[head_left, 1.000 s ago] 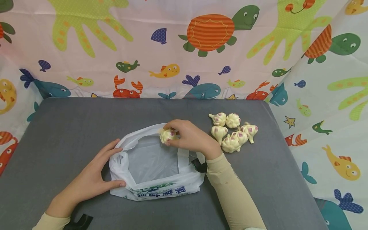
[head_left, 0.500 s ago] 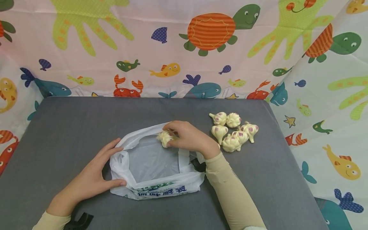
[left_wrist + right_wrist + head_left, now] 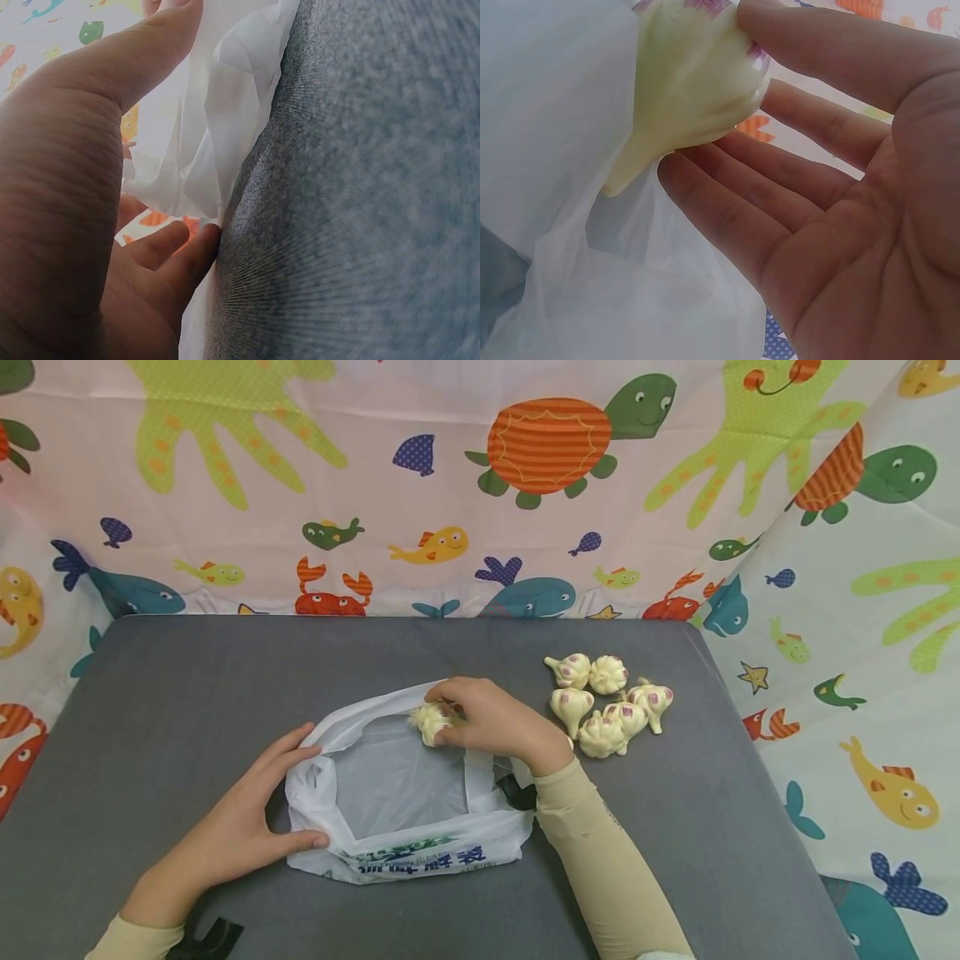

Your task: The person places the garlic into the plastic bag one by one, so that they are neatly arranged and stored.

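The right hand pinches a pale garlic bulb between thumb and fingers, over the mouth of a plastic bag near its far rim. Seen from the right wrist, the bulb is smooth and rounded, blotched with purple, and tapers to a blunt stem; the head view shows its wispy, fibrous root end. The bag is thin, white and crinkled—its lopsided opening shows a greyish, translucent inside, and green and dark blue print runs along the near side. The left hand is spread loosely round the bag's left end, thumb and fingers touching the film without clenching. To the right, knobbly bulbs cluster on the grey desk, whose surface has a woven-looking grain. Behind hangs smooth cloth printed with sea animals.
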The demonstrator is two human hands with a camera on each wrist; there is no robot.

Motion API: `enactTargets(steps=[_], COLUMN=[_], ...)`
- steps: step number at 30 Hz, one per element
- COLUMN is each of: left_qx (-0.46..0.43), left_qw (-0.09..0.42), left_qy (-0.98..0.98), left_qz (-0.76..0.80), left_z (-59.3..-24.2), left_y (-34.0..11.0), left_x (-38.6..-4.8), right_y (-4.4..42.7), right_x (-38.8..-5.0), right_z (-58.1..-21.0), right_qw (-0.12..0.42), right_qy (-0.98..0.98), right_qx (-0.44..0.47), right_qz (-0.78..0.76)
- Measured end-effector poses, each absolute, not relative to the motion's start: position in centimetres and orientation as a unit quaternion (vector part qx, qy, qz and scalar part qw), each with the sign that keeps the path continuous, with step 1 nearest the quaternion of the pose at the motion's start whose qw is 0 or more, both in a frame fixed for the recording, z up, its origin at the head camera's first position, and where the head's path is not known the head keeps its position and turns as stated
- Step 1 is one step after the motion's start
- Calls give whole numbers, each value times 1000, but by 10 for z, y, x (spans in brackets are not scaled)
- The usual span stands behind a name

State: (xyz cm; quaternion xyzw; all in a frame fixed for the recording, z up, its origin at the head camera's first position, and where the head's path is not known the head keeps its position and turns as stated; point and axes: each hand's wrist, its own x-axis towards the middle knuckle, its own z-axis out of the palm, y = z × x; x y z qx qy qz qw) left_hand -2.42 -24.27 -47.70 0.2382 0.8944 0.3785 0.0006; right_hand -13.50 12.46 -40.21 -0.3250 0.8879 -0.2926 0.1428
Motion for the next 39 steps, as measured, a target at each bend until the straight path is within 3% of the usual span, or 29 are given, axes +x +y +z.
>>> enactTargets(steps=[39], left_qx=[234], left_qw=[9], left_qy=[896], left_qz=[378], left_z=[-471], left_y=[-241], left_x=[-22], right_y=[131], right_x=[-134], right_z=[-391], right_qw=[136], right_qy=[892], right_qx=[-314], right_qz=[-296])
